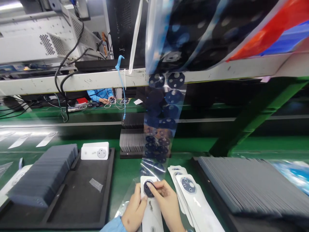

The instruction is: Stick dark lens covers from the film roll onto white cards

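A white phone-back-shaped panel (151, 211) stands between my hands at the bottom middle, a dark round disc with holes (148, 189) near its top. My left hand (134, 206) is closed on the panel's left edge, thumb lying on its face. The fingers of my right hand (166, 201) are pinched at the disc, thumb pressed on its surface; whether the disc is fully stuck down I cannot tell. Just right of my right hand, several similar white panels (200, 206) lie overlapped, with dark discs at their tops. A clear strip of dark discs (160, 122) hangs down behind the held panel.
Left stands a black tray (79, 199) with a row of grey sheets (45, 174) and white panels (95, 151). Another grey stack (248, 187) fills a tray at right. A white beam (101, 79) crosses above. Across the line are a co-worker's hands (106, 100).
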Demonstrator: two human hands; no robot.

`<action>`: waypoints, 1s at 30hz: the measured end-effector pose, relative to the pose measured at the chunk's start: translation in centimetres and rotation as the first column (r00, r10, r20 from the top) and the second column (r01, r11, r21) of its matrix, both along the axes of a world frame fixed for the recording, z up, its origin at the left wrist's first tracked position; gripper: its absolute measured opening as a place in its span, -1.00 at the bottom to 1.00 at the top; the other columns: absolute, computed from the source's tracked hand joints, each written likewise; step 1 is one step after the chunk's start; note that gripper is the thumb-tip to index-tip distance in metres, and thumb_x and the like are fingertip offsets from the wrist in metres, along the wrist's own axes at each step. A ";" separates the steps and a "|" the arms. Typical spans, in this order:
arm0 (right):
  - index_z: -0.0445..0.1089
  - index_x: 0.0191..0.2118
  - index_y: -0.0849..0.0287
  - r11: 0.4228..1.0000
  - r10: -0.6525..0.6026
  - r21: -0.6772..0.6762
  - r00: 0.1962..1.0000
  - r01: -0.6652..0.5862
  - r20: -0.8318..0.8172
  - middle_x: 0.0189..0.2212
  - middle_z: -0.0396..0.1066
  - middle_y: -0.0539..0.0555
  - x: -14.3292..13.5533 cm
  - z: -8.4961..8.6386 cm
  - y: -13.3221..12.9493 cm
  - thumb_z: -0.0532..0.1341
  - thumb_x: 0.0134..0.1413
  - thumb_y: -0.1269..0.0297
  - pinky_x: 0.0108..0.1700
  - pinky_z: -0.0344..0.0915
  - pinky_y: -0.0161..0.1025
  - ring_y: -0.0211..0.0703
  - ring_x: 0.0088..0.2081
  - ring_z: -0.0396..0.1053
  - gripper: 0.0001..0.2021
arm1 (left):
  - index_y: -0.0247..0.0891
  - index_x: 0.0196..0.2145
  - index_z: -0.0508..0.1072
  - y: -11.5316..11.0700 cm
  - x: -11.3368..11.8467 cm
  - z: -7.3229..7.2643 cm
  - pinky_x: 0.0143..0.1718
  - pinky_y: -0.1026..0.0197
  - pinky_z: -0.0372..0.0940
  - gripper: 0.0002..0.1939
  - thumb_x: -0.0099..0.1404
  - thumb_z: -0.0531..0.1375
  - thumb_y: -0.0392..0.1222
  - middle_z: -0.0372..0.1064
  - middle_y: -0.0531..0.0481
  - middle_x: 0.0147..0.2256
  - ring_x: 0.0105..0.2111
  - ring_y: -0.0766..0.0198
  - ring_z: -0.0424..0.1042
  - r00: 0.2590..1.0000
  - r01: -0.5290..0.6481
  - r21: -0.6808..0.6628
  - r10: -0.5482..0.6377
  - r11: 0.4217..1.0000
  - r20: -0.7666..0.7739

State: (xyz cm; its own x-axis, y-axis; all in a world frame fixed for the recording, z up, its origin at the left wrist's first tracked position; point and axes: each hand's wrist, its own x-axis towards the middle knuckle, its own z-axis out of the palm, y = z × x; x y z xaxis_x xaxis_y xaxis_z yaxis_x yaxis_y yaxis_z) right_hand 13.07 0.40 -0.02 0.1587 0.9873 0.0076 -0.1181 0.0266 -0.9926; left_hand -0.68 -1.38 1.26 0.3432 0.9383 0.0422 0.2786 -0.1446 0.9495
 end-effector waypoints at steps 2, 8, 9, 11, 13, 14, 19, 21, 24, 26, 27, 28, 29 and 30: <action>0.27 -0.44 0.27 1.000 -0.009 0.019 1.000 0.009 0.028 -0.42 0.35 0.08 -0.1 -0.2 0.0 0.33 -0.19 -0.06 -0.24 0.30 -0.32 -0.26 -0.36 0.32 -0.55 | -0.36 0.07 0.10 0.0 -0.1 -0.2 0.09 0.20 0.14 -0.61 0.38 -0.09 -0.09 0.20 -0.22 0.10 0.06 0.21 0.25 1.000 0.012 0.013 -0.012 1.000 0.014; 0.30 -0.47 0.26 0.995 -0.017 0.103 0.991 0.004 0.130 -0.42 0.35 0.11 -0.6 -0.2 -0.5 0.29 -0.10 -0.01 -0.29 0.27 -0.33 -0.25 -0.37 0.29 -0.62 | -0.36 0.12 0.10 0.1 -0.1 -0.5 0.15 0.15 0.08 -0.47 0.35 -0.05 0.07 0.18 -0.26 0.10 0.09 0.15 0.21 0.992 -0.123 -0.114 0.126 0.986 0.023; 0.30 -0.47 0.26 0.992 -0.013 0.125 0.988 -0.006 0.151 -0.40 0.35 0.12 -0.7 -0.2 -0.6 0.28 -0.08 0.01 -0.28 0.27 -0.33 -0.24 -0.35 0.30 -0.64 | -0.36 0.13 0.10 0.1 -0.1 -0.5 0.15 0.15 0.07 -0.44 0.35 -0.05 0.11 0.18 -0.26 0.10 0.10 0.16 0.21 0.989 -0.138 -0.125 0.143 0.982 0.026; 0.28 -0.46 0.24 0.983 -0.036 0.183 0.977 -0.003 0.211 -0.34 0.35 0.14 -0.8 -0.2 -0.9 0.24 -0.02 0.03 -0.24 0.27 -0.30 -0.21 -0.31 0.31 -0.67 | -0.37 0.12 0.13 0.1 -0.1 -0.5 0.16 0.16 0.07 -0.42 0.33 -0.02 0.14 0.21 -0.26 0.09 0.10 0.15 0.21 0.985 -0.151 -0.126 0.160 0.980 0.062; 0.30 -0.48 0.23 0.969 -0.113 0.244 0.946 0.037 0.304 -0.23 0.32 0.18 -0.8 -0.3 -1.1 0.22 -0.01 0.03 -0.16 0.27 -0.24 -0.14 -0.21 0.31 -0.68 | -0.36 0.11 0.17 0.1 -0.1 -0.6 0.16 0.14 0.09 -0.41 0.30 0.03 0.13 0.22 -0.26 0.09 0.11 0.11 0.21 0.977 -0.164 -0.122 0.178 0.979 0.115; 0.32 -0.48 0.23 0.961 -0.161 0.268 0.923 0.066 0.350 -0.17 0.29 0.20 -0.8 -0.4 -1.1 0.23 -0.02 0.02 -0.11 0.26 -0.20 -0.09 -0.14 0.29 -0.68 | -0.36 0.12 0.18 0.2 -0.1 -0.7 0.17 0.12 0.09 -0.41 0.29 0.05 0.12 0.21 -0.27 0.09 0.12 0.09 0.20 0.973 -0.169 -0.123 0.186 0.978 0.139; 0.34 -0.14 0.20 0.919 -0.326 0.345 0.858 0.190 0.397 0.09 0.10 0.22 -0.6 -0.9 -0.8 0.26 -0.08 -0.03 0.01 0.21 -0.13 -0.02 0.01 0.21 -0.55 | -0.33 0.16 0.14 0.3 -0.1 -0.8 0.19 0.06 0.09 -0.40 0.27 0.11 0.07 0.21 -0.28 0.11 0.13 0.08 0.22 0.956 -0.081 -0.142 0.117 0.987 0.267; 0.18 0.08 0.19 0.934 -0.304 0.297 0.875 0.197 0.376 0.13 0.08 0.23 -0.5 -0.8 -0.7 0.27 -0.12 -0.05 -0.01 0.23 -0.15 -0.10 -0.09 0.25 -0.34 | -0.33 0.13 0.13 0.3 0.2 -0.5 0.17 0.09 0.12 -0.42 0.27 0.12 0.05 0.23 -0.28 0.09 0.10 0.11 0.26 0.947 -0.032 -0.149 0.078 0.988 0.312; 0.14 0.09 0.18 0.997 -0.047 0.072 0.946 0.025 0.320 -0.01 0.28 0.16 -0.4 -0.2 -0.8 0.26 -0.14 -0.10 -0.01 0.26 -0.21 -0.11 -0.10 0.30 -0.30 | -0.34 0.07 0.15 0.2 0.5 0.2 0.11 0.15 0.19 -0.46 0.25 0.16 0.02 0.25 -0.29 0.06 0.05 0.14 0.31 0.951 -0.018 -0.139 0.060 0.990 0.304; 0.21 0.00 0.19 0.994 0.106 -0.019 0.962 -0.104 0.251 -0.13 0.36 0.13 -0.3 0.0 -0.8 0.23 -0.09 -0.12 -0.06 0.29 -0.29 -0.12 -0.11 0.34 -0.39 | -0.35 0.03 0.18 0.1 0.7 0.6 0.03 0.18 0.24 -0.46 0.22 0.19 0.01 0.29 -0.27 0.01 -0.01 0.15 0.35 0.962 -0.049 -0.130 0.082 0.990 0.260; 0.24 -0.05 0.21 0.990 0.140 -0.028 0.965 -0.137 0.220 -0.16 0.39 0.13 -0.3 0.0 -0.8 0.22 -0.07 -0.13 -0.10 0.30 -0.33 -0.13 -0.15 0.36 -0.42 | -0.36 0.01 0.20 0.2 0.7 0.7 -0.01 0.20 0.26 -0.46 0.19 0.21 0.01 0.32 -0.26 -0.03 -0.05 0.17 0.37 0.967 -0.073 -0.129 0.102 0.989 0.234; 0.26 -0.08 0.22 0.988 0.151 -0.025 0.969 -0.149 0.196 -0.20 0.40 0.13 -0.2 -0.2 -0.8 0.20 -0.06 -0.15 -0.16 0.32 -0.34 -0.14 -0.20 0.38 -0.44 | -0.37 -0.01 0.21 0.2 0.6 0.7 -0.04 0.21 0.27 -0.45 0.16 0.24 0.01 0.34 -0.24 -0.07 -0.09 0.18 0.38 0.970 -0.094 -0.131 0.120 0.987 0.210; 0.28 -0.10 0.23 0.990 0.142 -0.013 0.975 -0.142 0.173 -0.22 0.42 0.14 -0.1 -0.5 -0.7 0.19 -0.04 -0.16 -0.21 0.33 -0.35 -0.15 -0.24 0.39 -0.45 | -0.38 -0.03 0.23 0.3 0.6 0.5 -0.07 0.22 0.27 -0.43 0.12 0.27 0.00 0.35 -0.22 -0.10 -0.12 0.19 0.38 0.972 -0.110 -0.128 0.134 0.986 0.192; 0.30 -0.10 0.24 0.991 0.134 -0.002 0.981 -0.135 0.143 -0.23 0.43 0.14 0.0 -0.9 -0.5 0.18 -0.04 -0.16 -0.24 0.34 -0.36 -0.15 -0.27 0.39 -0.45 | -0.39 -0.05 0.24 0.5 0.5 0.2 -0.08 0.23 0.28 -0.42 0.09 0.29 0.00 0.36 -0.21 -0.13 -0.14 0.20 0.38 0.973 -0.119 -0.124 0.140 0.985 0.183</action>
